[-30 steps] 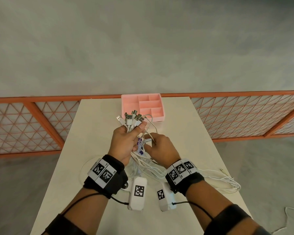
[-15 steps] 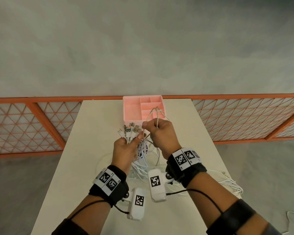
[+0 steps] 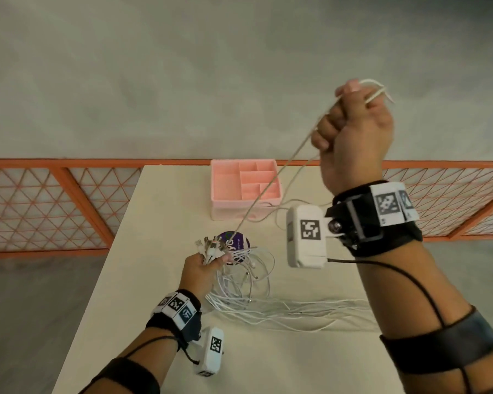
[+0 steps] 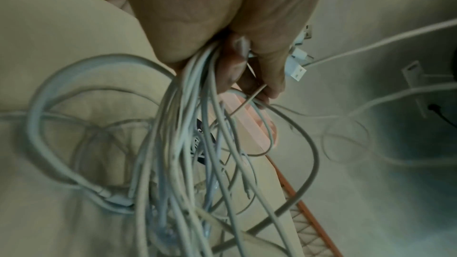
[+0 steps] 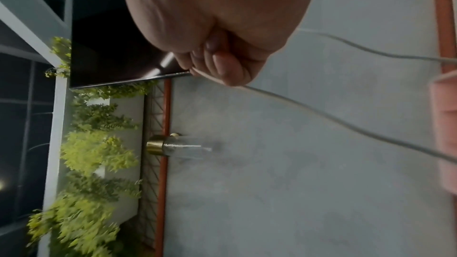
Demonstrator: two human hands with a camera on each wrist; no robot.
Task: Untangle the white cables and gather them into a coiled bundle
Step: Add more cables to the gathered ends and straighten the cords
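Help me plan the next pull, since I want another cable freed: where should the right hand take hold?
Probably just below the plugs fanned above the left hand, coming from above: each cable is separate there. Lower, the loops cross and tangle. The right hand still holds a strand.

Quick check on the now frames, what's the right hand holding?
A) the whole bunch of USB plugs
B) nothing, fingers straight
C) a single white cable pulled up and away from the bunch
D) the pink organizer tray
C: the right hand is raised high, fingers curled round one white cable that runs taut down to the bunch of plug ends held in the left hand.
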